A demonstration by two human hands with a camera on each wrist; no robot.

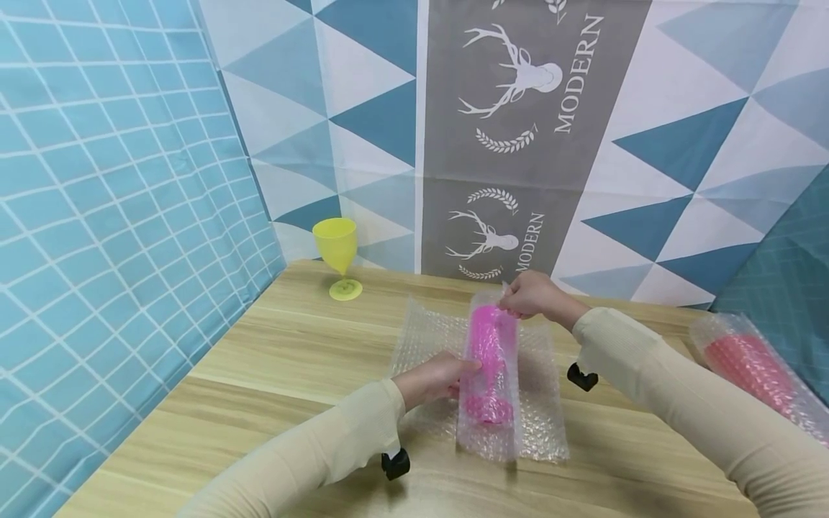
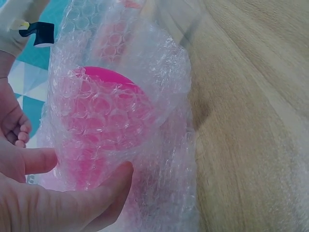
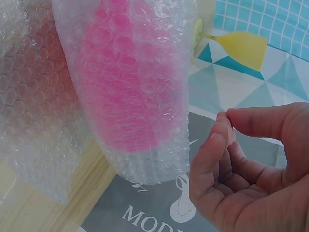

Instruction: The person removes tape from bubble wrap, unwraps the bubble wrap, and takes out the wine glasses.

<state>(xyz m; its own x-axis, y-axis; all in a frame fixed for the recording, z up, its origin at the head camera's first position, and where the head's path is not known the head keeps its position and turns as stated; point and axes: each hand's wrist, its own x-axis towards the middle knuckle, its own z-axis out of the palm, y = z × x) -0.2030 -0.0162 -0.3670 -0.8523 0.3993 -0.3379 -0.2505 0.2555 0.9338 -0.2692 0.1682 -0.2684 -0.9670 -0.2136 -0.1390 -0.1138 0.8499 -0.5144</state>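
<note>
A pink goblet lies rolled in bubble wrap, with its base toward the near end in the head view. My left hand grips the roll from the left, thumb and finger against the wrap in the left wrist view. Beside the far right end of the roll is my right hand, fingers curled. Its thumb and index fingertip meet a little apart from the wrap in the right wrist view, and I see nothing clearly between them. Under the roll, a loose bubble wrap sheet lies on the wooden table.
A yellow goblet stands upright at the table's back left. On the right lies another bubble-wrapped roll with something pinkish red inside. A patterned cloth hangs behind the wooden table, and a blue checked one hangs at left.
</note>
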